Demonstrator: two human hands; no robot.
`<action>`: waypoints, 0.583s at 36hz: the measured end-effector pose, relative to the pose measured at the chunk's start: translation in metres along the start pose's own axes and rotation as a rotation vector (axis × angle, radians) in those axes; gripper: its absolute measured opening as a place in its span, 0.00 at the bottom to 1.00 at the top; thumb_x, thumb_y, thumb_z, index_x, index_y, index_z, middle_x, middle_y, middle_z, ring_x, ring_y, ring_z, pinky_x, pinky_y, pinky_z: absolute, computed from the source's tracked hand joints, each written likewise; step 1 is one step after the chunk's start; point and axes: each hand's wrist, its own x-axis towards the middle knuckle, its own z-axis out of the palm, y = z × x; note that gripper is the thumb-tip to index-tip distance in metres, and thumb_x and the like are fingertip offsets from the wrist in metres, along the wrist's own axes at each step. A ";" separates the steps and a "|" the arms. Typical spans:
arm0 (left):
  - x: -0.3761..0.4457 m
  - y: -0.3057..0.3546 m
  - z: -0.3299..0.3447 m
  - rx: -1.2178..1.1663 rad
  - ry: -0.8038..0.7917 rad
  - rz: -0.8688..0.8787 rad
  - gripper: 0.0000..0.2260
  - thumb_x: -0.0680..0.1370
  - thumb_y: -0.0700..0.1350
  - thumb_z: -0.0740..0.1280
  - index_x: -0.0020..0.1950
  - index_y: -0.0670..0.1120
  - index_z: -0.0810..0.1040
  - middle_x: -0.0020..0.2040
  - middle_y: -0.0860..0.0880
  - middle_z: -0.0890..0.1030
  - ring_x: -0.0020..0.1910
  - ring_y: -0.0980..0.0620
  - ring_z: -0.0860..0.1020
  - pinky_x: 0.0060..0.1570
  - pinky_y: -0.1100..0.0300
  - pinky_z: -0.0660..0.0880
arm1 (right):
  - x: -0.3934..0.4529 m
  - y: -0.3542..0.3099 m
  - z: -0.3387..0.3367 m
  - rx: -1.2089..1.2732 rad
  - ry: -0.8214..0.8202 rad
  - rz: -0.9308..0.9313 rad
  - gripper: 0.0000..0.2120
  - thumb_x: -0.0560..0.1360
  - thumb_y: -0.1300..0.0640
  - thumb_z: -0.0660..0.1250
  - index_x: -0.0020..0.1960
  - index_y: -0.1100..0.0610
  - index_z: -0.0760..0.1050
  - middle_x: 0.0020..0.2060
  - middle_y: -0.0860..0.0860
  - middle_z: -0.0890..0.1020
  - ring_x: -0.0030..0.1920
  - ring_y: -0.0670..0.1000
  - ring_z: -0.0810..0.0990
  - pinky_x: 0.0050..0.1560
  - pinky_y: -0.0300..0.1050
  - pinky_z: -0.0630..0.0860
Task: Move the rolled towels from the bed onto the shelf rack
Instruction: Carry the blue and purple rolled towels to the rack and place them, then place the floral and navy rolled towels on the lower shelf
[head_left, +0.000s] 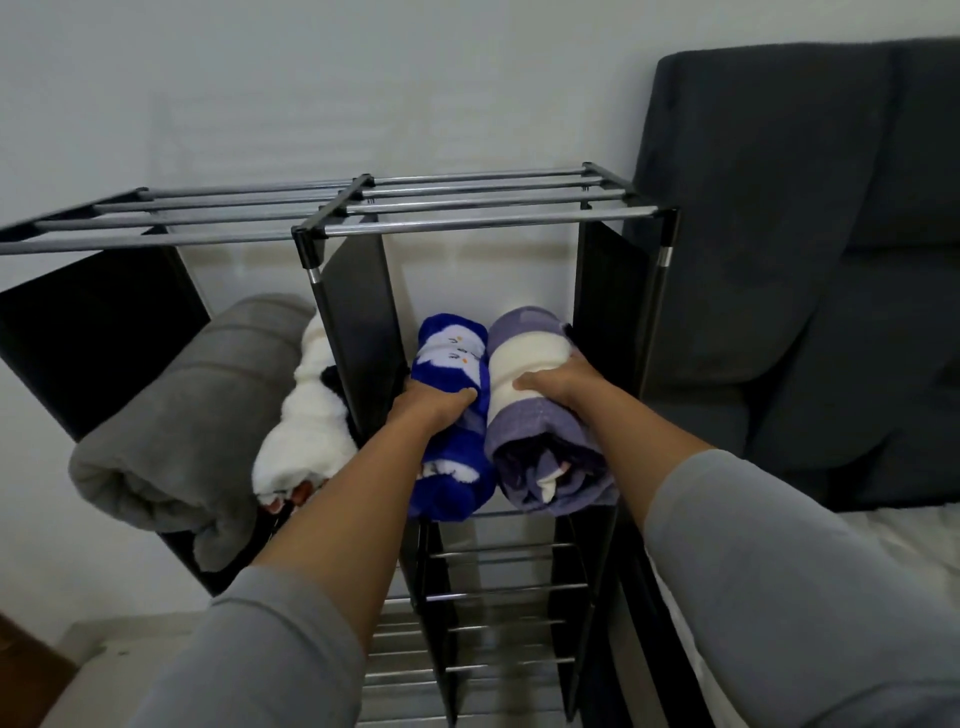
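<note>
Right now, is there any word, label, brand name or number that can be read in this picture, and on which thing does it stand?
None: no readable text shows anywhere.
Blue towel: only a printed penguin-like picture, no letters.
Purple and white towel: plain stripes, no tag in view.
Grey towel and white fluffy towel: no label in view.
Shelf rack: bare bars and black panels, no brand mark.

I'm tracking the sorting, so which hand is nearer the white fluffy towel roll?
Left. The left hand grips the blue towel just right of the white fluffy towel; the right hand is farther right, on the purple towel.
</note>
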 end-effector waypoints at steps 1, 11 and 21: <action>0.000 -0.001 -0.001 0.001 -0.002 0.006 0.42 0.74 0.62 0.67 0.79 0.43 0.53 0.75 0.41 0.65 0.70 0.41 0.69 0.64 0.53 0.69 | -0.002 0.001 0.000 0.015 0.008 0.014 0.52 0.61 0.45 0.79 0.78 0.52 0.56 0.73 0.53 0.68 0.70 0.55 0.71 0.70 0.51 0.70; -0.023 -0.009 -0.009 0.059 0.015 0.169 0.33 0.77 0.61 0.61 0.76 0.43 0.63 0.71 0.40 0.71 0.65 0.41 0.73 0.54 0.57 0.70 | -0.043 0.003 0.004 -0.187 0.193 -0.044 0.44 0.67 0.38 0.67 0.77 0.52 0.57 0.71 0.58 0.70 0.68 0.62 0.71 0.68 0.55 0.70; -0.078 -0.036 -0.013 0.046 0.010 0.314 0.33 0.78 0.59 0.61 0.77 0.42 0.58 0.73 0.38 0.66 0.68 0.38 0.70 0.63 0.52 0.70 | -0.118 0.025 0.011 -0.169 0.328 -0.029 0.38 0.74 0.43 0.64 0.78 0.51 0.53 0.70 0.62 0.68 0.69 0.64 0.69 0.69 0.55 0.68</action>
